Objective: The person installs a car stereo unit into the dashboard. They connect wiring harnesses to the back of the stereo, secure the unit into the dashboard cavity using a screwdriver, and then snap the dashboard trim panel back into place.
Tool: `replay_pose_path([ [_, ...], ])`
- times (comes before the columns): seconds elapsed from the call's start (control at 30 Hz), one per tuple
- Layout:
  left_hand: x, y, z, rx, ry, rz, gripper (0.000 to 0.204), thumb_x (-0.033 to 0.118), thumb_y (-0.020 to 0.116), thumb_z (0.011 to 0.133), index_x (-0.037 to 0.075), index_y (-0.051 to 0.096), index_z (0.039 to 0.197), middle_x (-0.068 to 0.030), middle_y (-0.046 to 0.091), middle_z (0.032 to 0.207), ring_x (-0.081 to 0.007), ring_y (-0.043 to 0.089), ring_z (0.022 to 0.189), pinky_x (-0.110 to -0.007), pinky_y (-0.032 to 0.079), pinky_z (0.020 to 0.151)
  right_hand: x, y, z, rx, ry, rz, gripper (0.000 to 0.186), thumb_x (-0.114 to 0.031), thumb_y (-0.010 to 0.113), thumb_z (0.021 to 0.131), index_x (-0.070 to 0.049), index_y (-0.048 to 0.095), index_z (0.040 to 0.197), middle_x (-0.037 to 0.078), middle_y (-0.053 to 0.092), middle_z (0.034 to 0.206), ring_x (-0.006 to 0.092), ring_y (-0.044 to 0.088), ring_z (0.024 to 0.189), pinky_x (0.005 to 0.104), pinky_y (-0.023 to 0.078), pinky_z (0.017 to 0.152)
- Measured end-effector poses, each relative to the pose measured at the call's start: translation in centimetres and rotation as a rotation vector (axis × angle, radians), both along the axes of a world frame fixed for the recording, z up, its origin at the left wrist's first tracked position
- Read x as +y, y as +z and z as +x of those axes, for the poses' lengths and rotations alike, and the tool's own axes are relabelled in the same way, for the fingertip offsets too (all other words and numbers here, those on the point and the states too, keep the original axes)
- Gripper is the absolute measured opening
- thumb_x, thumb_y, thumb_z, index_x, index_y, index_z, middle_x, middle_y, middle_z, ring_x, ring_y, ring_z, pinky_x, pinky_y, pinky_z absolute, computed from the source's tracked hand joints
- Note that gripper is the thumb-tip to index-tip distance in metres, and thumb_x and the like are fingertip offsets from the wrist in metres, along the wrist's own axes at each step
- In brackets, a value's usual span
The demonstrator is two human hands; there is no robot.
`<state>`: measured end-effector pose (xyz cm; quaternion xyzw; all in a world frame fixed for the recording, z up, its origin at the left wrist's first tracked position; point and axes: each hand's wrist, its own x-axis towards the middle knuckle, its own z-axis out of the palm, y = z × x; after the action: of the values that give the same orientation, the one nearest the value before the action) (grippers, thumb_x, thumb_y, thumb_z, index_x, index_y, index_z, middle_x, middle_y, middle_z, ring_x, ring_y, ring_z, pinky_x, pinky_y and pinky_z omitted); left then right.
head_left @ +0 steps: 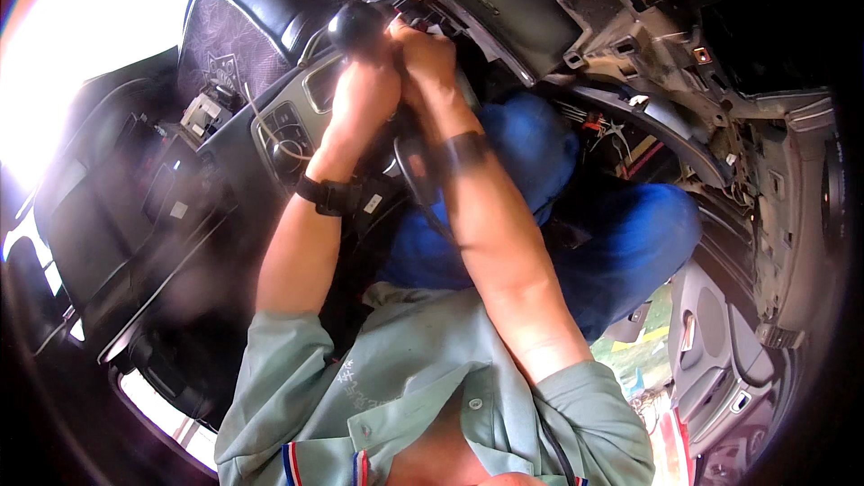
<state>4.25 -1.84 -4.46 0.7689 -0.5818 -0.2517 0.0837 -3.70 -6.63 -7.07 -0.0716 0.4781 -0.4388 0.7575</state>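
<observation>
Both arms reach forward to the centre console [301, 117] of a stripped car interior. My left hand [371, 85] is closed just below a black round knob, likely a gear knob [356, 29]; what its fingers grip is hidden. Right beside it, my right hand [426, 58] has its fingers curled at the opened front of the console. Whatever it holds is hidden too. The two hands are close together, and the left one is slightly blurred. A dark, curved object [412, 166] hangs by my right wrist; its kind is unclear.
A panelled seat [238, 40] stands at the far left. A thin pale cable [261, 117] bends over the console. Loose wires [612, 130] hang under the stripped dashboard [711, 81] on the right. An open door [720, 333] is at the lower right, past my bent knees [630, 234].
</observation>
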Motion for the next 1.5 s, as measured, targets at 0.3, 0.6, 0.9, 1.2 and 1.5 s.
replay_pose_path([
  [0.3,0.2,0.3,0.1,0.098,0.080,-0.075,0.044,0.038,0.036,0.103,0.007,0.057,0.125,-0.0293,0.064,0.108,-0.0457,0.061,0.103,-0.049,0.048,0.086,0.1,-2.9,-0.1,-0.338,-0.035,0.033,0.006,0.000,0.058,0.089,0.002,0.063,0.092,0.011,0.065,0.082,0.0232,0.065,0.079,0.0356,0.053,0.077],
  [0.6,0.9,1.8,-1.9,0.160,0.229,-0.056,0.039,0.026,0.046,0.097,0.006,0.053,0.130,-0.0266,0.066,0.108,-0.0443,0.063,0.100,-0.047,0.049,0.086,-0.5,-1.7,-0.8,0.046,0.036,-0.007,0.007,0.004,0.068,0.080,0.002,0.062,0.080,0.011,0.067,0.081,0.0189,0.065,0.067,0.0312,0.052,0.058],
  [0.9,0.1,-0.9,0.1,0.398,0.181,-0.092,0.038,0.028,0.044,0.099,0.004,0.056,0.126,-0.0250,0.064,0.107,-0.0381,0.062,0.095,-0.044,0.048,0.082,-0.6,-6.0,-0.6,0.035,0.097,-0.125,0.009,-0.003,0.069,0.081,0.003,0.066,0.087,0.011,0.067,0.081,0.0210,0.064,0.066,0.0329,0.050,0.057],
  [1.2,0.5,0.1,-0.8,-0.176,0.022,-0.032,0.054,0.032,0.048,0.095,0.018,0.038,0.146,-0.0280,0.066,0.100,-0.0436,0.066,0.088,-0.049,0.052,0.074,-1.1,-5.5,0.2,0.359,0.126,-0.143,0.033,-0.024,0.085,0.074,0.004,0.070,0.082,0.009,0.070,0.076,0.0163,0.064,0.060,0.0289,0.049,0.051],
  [1.5,0.0,1.5,0.0,0.390,0.169,0.054,0.053,0.040,0.046,0.096,0.004,0.049,0.135,-0.0220,0.062,0.119,-0.0369,0.067,0.091,-0.043,0.053,0.076,-0.4,-4.7,-0.4,0.027,0.059,-0.085,0.039,-0.017,0.083,0.072,0.011,0.067,0.094,0.019,0.071,0.087,0.0220,0.067,0.075,0.0382,0.053,0.065],
])
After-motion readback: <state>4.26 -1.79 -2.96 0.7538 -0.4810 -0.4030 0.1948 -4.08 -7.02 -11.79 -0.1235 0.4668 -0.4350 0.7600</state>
